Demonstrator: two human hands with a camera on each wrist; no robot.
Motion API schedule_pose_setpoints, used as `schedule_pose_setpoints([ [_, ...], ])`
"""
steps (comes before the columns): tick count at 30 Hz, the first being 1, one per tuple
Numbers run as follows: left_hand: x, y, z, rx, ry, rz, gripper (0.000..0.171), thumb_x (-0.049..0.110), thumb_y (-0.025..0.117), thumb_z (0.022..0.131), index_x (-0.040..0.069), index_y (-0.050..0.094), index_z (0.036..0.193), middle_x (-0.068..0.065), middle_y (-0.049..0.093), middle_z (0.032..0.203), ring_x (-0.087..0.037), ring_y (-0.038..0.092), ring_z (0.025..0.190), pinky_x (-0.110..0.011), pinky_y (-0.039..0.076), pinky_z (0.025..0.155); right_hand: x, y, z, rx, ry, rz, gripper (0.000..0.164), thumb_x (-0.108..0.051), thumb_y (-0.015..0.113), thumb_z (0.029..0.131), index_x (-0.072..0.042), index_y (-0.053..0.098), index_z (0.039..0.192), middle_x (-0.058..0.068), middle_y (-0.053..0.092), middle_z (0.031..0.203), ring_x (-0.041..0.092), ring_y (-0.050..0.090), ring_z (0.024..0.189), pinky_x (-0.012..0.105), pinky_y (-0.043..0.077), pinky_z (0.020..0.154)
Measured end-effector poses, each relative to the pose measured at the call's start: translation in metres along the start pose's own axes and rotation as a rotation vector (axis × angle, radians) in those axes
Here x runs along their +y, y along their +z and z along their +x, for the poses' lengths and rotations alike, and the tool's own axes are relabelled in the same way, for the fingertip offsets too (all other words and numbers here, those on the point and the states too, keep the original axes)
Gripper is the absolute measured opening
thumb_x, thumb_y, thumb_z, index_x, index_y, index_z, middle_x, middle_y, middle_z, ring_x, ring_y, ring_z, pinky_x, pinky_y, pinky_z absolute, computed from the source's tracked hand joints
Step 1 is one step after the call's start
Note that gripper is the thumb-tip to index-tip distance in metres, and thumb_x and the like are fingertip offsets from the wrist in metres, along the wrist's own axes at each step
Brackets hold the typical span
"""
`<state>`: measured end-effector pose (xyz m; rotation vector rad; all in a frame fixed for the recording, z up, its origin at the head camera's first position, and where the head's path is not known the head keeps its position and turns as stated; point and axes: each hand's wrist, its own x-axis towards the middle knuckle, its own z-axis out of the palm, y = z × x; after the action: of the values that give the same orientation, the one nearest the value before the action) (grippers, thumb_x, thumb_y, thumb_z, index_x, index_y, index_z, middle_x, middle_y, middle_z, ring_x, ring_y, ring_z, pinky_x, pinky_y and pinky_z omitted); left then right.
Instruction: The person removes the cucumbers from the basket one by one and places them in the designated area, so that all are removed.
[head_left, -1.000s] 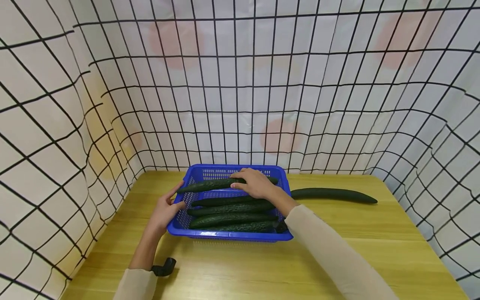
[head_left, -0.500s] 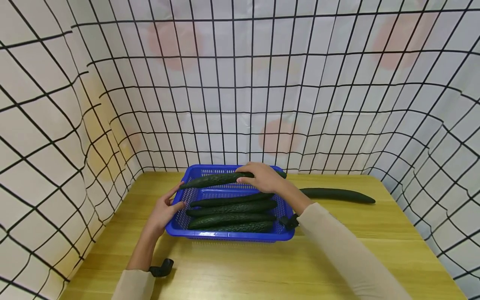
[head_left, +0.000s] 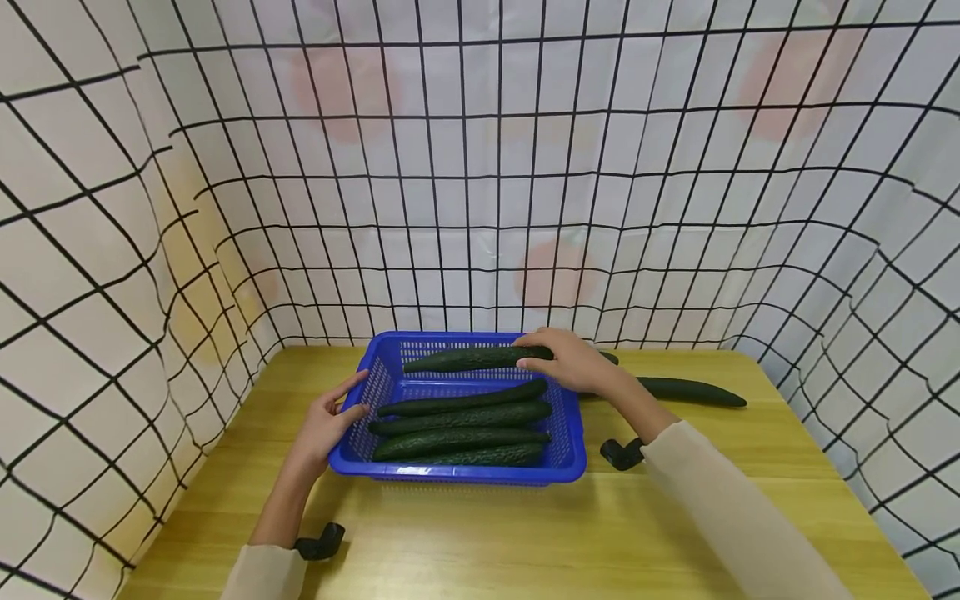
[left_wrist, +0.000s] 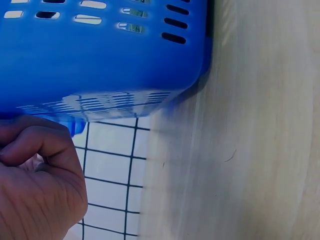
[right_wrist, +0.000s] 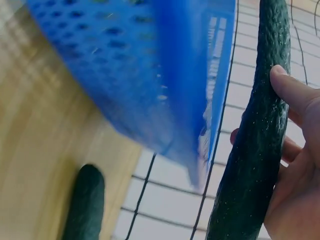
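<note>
My right hand (head_left: 566, 360) grips a long dark green cucumber (head_left: 480, 358), thumb on one side and fingers on the other, as the right wrist view shows. This cucumber lies across the back of the blue plastic basket (head_left: 457, 473), above its rim, with its right end past the basket's right side. At the basket's left rim, my left hand (head_left: 327, 425) holds on with thumb and fingers; the left wrist view shows its fingers (left_wrist: 45, 142) curled at the rim. Several cucumbers (head_left: 461, 437) lie side by side inside the basket.
Another cucumber (head_left: 690, 391) rests on the wooden table (head_left: 465, 542) right of the basket, partly hidden by my right forearm. Black wire mesh (head_left: 480, 175) with a pale sheet behind it stands at the back and both sides. A black wrist mount (head_left: 321, 542) sits on each wrist.
My right hand has lifted the cucumber and carried it rightward, so its left end has left the basket's left rim. The left hand stays at the rim.
</note>
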<state>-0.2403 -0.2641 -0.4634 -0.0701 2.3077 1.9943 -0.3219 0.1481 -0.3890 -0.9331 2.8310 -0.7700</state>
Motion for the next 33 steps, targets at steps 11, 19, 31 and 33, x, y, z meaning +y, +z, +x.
schedule_pose_setpoints([
  [11,0.001,0.000,-0.001,-0.005,-0.002,0.001,0.065,0.010,0.059,0.101,0.026,0.038,0.161,-0.037,0.054,0.141,-0.037,0.073,0.104,-0.052,0.064,0.078,0.030,-0.015,-0.040,0.074,0.041,0.052,0.050,-0.037,0.059,0.104,-0.010,0.056,0.147,0.018,0.054,0.150,0.042,0.047,0.141,0.063,0.041,0.113],
  [19,0.000,0.000,0.001,-0.004,0.006,0.016,0.065,0.009,0.058,0.101,0.026,0.040,0.160,-0.037,0.056,0.139,-0.033,0.074,0.100,-0.049,0.065,0.077,0.062,-0.024,-0.067,0.132,0.064,0.041,0.050,-0.035,0.059,0.105,-0.008,0.055,0.147,0.021,0.053,0.150,0.044,0.047,0.139,0.065,0.042,0.111],
  [31,-0.001,-0.003,0.000,-0.003,-0.006,0.040,0.065,0.009,0.058,0.101,0.028,0.039,0.160,-0.037,0.053,0.142,-0.035,0.073,0.103,-0.049,0.065,0.077,0.101,-0.041,-0.115,0.151,0.153,0.044,0.052,-0.035,0.055,0.107,-0.005,0.050,0.149,0.025,0.044,0.155,0.051,0.038,0.142,0.071,0.036,0.110],
  [33,0.000,-0.003,0.001,-0.010,0.000,0.045,0.065,0.010,0.058,0.101,0.028,0.039,0.161,-0.037,0.053,0.142,-0.035,0.073,0.104,-0.049,0.064,0.077,0.108,-0.046,-0.124,0.161,0.152,0.036,0.051,-0.032,0.056,0.107,-0.003,0.051,0.148,0.026,0.045,0.153,0.052,0.039,0.140,0.071,0.036,0.109],
])
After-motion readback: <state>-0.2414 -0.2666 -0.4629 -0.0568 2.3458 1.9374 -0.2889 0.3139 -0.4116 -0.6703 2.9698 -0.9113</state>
